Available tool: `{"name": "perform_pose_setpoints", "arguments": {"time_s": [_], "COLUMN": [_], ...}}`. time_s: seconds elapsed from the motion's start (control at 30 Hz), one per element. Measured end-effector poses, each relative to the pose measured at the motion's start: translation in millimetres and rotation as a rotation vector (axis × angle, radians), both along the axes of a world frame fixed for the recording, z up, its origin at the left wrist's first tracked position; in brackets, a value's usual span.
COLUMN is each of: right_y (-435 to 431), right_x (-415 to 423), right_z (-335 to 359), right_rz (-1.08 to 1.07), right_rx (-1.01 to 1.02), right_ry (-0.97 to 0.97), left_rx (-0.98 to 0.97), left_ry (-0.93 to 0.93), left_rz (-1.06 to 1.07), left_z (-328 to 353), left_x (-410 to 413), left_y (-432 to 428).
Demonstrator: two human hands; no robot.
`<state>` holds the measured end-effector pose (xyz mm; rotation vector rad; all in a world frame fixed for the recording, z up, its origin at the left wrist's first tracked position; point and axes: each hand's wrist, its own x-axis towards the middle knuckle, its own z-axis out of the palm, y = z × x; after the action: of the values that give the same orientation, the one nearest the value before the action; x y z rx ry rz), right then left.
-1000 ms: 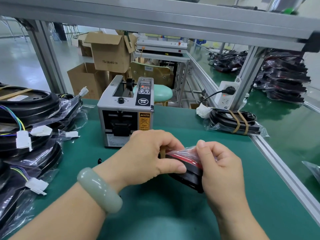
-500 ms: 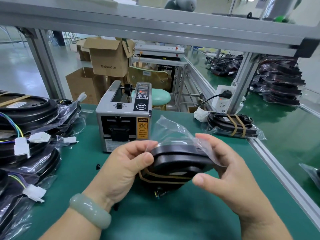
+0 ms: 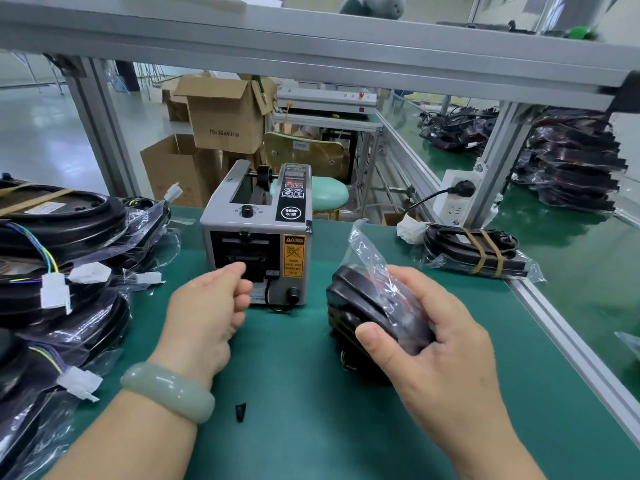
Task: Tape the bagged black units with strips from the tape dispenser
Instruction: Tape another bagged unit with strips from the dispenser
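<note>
While the right hand (image 3: 440,358) grips the black unit (image 3: 360,303) in its bag (image 3: 367,247), the left hand (image 3: 204,306) curls loosely, empty.

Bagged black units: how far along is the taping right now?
Done: a taped unit with two tan strips lies by the right rail. In hand: the right hand grips a bagged unit, bag mouth loose; the left hand is at the tape dispenser outlet. Left: likely the stack of bagged units on the left.

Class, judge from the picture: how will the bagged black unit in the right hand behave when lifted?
The bagged black unit probably stays rigid: it keeps its shape in the right hand. Its glossy film looks slippery. The loose bag end is crumpled, likely floppy.
</note>
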<state>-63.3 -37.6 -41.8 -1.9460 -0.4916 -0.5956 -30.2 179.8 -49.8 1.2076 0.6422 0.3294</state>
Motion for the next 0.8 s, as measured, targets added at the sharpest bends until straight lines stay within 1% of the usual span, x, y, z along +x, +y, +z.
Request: {"name": "perform_pose_setpoints", "arguments": {"time_s": [0.1,0.27,0.47,0.67,0.8], "right_y": [-1,0,3,4,5], "right_x": [1,0,-2,-2,-2], "right_z": [-2,-4,-4,-3,-3], "right_rz": [-0.017,-0.051,-0.072,-0.064,-0.062], "right_rx": [0.045,0.106,0.146,0.156,0.164], "right_ry": [0.025,-0.091,-0.143,-0.145,-0.148], "left_rx": [-0.124,-0.231,-0.247,-0.331,-0.298], "left_ry": [0.059,0.060,0.116,0.133,0.153], "left_rz": [-0.012,-0.099,-0.150,-0.147,-0.111], "left_z": [6,19,29,31,30], "left_x": [4,7,11,14,17], "left_y": [8,5,3,2,5]}}
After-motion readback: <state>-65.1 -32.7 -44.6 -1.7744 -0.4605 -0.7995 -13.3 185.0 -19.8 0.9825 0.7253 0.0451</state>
